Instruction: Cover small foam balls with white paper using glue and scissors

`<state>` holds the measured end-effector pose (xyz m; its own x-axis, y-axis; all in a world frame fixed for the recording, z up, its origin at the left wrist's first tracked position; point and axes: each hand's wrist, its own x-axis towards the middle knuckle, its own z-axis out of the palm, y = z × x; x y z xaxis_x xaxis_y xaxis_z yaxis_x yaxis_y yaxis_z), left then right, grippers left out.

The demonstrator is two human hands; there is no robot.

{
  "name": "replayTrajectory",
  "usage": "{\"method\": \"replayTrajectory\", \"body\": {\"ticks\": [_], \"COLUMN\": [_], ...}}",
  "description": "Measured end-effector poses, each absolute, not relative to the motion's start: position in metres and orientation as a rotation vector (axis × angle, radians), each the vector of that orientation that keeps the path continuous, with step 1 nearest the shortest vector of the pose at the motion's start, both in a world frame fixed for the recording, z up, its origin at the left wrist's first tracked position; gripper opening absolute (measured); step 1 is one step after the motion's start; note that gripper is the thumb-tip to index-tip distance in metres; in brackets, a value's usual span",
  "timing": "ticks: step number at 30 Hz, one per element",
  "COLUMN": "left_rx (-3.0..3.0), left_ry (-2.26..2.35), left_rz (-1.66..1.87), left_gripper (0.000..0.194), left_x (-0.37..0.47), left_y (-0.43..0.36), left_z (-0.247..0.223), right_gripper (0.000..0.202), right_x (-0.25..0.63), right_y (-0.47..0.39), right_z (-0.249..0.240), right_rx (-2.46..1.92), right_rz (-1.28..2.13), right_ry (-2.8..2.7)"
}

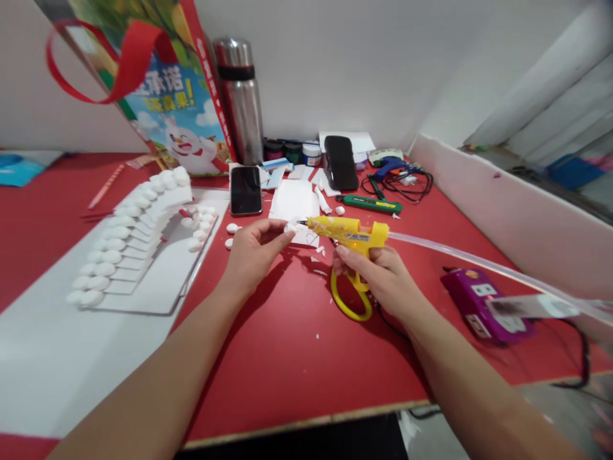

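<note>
In my right hand [378, 271] is a yellow hot glue gun [347, 231], its nozzle pointing left and a long clear glue stick [454, 257] running out of its back. My left hand [258, 249] pinches a small white piece [290, 227] between thumb and fingertips, right at the nozzle tip. Partly behind the gun, yellow-handled scissors [352, 313] lie on the table. To the left stands a white stepped model [148, 243], a curved staircase edged with rounded white pieces, on a white board [71, 358]. Two loose white pieces [232, 228] lie beside my left hand.
A smartphone [246, 190], a dark phone-like device [341, 163], a green utility knife [370, 204] and paper scraps lie toward the back. A steel thermos [239, 102] and a gift bag [177, 115] stand against the wall. A purple power strip [483, 303] sits right, near a raised ledge [517, 204].
</note>
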<state>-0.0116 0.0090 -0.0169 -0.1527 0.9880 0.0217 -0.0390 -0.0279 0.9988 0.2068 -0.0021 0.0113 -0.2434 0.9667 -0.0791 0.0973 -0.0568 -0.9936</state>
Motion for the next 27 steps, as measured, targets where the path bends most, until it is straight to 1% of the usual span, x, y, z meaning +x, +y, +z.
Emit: {"method": "replayTrajectory", "body": {"ticks": [11, 18, 22, 27], "left_rx": [1.078, 1.090, 1.089, 1.067], "left_ry": [1.233, 1.222, 1.225, 1.190], "left_rz": [1.346, 1.339, 1.328, 1.352], "left_gripper": [0.036, 0.032, 0.034, 0.033], "left_x": [-0.0088, -0.0083, -0.0081, -0.0074], "left_y": [0.0061, 0.0053, 0.0051, 0.0051], "left_z": [-0.0114, -0.0091, -0.0087, -0.0100], "right_gripper": [0.040, 0.039, 0.039, 0.043], "right_x": [0.2087, 0.2101, 0.2110, 0.2119], "right_y": [-0.0013, 0.0001, 0.0000, -0.0001], "right_z": [0.0053, 0.0027, 0.0018, 0.0014], "right_rx": [-1.253, -1.257, -1.269, -1.274], "right_rz": [1.199, 1.147, 1.096, 1.104], "right_ry": [-1.622, -1.691, -1.736, -1.740]}}
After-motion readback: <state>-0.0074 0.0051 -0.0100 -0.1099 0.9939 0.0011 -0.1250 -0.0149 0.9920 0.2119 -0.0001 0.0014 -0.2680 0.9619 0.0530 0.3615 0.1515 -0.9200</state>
